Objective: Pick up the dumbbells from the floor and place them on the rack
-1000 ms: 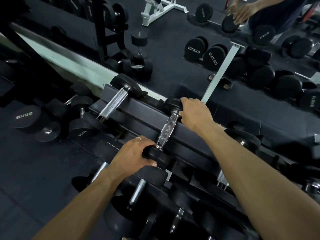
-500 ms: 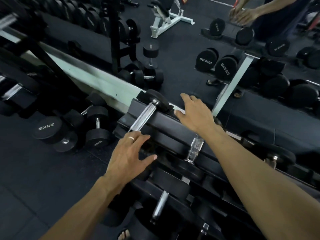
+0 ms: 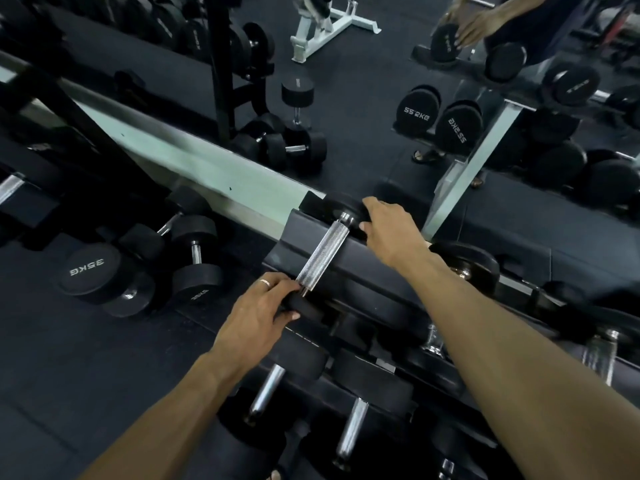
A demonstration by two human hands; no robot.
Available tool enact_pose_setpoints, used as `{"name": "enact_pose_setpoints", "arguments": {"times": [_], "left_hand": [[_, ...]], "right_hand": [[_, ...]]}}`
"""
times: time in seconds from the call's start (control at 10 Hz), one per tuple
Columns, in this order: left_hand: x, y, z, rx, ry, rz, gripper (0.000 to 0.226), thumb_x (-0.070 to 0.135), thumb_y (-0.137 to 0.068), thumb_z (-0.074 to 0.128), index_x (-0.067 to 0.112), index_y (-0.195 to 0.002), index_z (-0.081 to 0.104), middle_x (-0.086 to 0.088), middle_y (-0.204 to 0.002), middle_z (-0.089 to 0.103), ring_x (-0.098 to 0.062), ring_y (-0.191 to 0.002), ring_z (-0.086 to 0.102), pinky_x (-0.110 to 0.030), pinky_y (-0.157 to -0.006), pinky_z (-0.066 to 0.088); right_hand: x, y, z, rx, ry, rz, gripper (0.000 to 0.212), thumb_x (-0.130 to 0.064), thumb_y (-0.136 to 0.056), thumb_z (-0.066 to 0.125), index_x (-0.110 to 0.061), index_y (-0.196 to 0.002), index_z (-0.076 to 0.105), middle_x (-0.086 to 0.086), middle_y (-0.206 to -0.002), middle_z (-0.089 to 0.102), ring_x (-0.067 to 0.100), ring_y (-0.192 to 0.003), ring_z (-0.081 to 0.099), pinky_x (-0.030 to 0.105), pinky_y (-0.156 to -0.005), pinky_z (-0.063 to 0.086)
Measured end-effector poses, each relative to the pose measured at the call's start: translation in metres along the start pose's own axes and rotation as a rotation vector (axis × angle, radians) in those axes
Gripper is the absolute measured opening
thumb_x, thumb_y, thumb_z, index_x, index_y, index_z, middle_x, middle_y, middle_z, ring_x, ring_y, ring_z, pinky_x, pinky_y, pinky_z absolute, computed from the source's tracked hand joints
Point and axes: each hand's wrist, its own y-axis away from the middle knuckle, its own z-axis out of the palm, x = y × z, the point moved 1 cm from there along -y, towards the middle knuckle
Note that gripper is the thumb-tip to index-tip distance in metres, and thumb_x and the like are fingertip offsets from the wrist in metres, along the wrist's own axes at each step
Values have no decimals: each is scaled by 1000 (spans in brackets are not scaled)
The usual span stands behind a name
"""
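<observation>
A dumbbell [image 3: 320, 255] is held across the rack [image 3: 367, 271]. Its near head is clasped by the curled left hand [image 3: 258, 318]; its far head is gripped by the right hand [image 3: 393, 230], the knurled handle spanning between both grips.

A black dumbbell [image 3: 320, 255] with round rubber heads and a knurled chrome handle lies across the top tier of the black rack [image 3: 360, 268], at its left end, its far head at the rack's back edge and its near head over the front edge. More dumbbells [image 3: 349, 434] sit on the lower tiers with chrome handles showing. On the floor left of the rack lie several black dumbbells [image 3: 194, 258], one head marked 35KG [image 3: 88, 268].
</observation>
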Motion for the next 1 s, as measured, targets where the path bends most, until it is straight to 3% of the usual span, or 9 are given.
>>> {"name": "enact_pose_setpoints", "arguments": {"times": [0.3, 0.7, 0.9, 1.0], "left_hand": [[-2, -2, -2, -3, 104, -51, 39, 15, -77, 80, 21, -112, 66, 7, -111, 57, -12, -88, 63, -35, -86, 54], [-11, -4, -7, -50, 128, -24, 37, 18, -78, 79, 22, -112, 65, 9, -108, 56, -12, -93, 61, -32, -88, 51], [-12, -7, -9, -88, 135, -53, 37, 22, -80, 77, 23, -114, 64, 10, -109, 55, -10, -94, 58, -30, -90, 49], [-11, -4, -13, -94, 114, -121, 46, 27, -82, 75, 28, -124, 57, 17, -120, 50, -9, -106, 56, -26, -95, 46]], "right_hand": [[-13, -14, 1, 27, 82, -19, 24, -13, -95, 56, -5, -118, 52, 13, -104, 62, 35, -93, 61, 42, -78, 48], [-17, -19, 8, 85, 118, 7, 28, -8, -92, 58, -6, -120, 53, 12, -100, 64, 34, -90, 62, 36, -70, 41], [-20, -16, 3, 50, 75, 16, 32, -14, -97, 54, -5, -127, 50, 13, -111, 63, 33, -98, 61, 43, -82, 50], [-16, -1, 0, 63, -12, 28, 40, -19, -97, 53, -8, -135, 45, 12, -120, 59, 32, -105, 59, 41, -88, 49]]}}
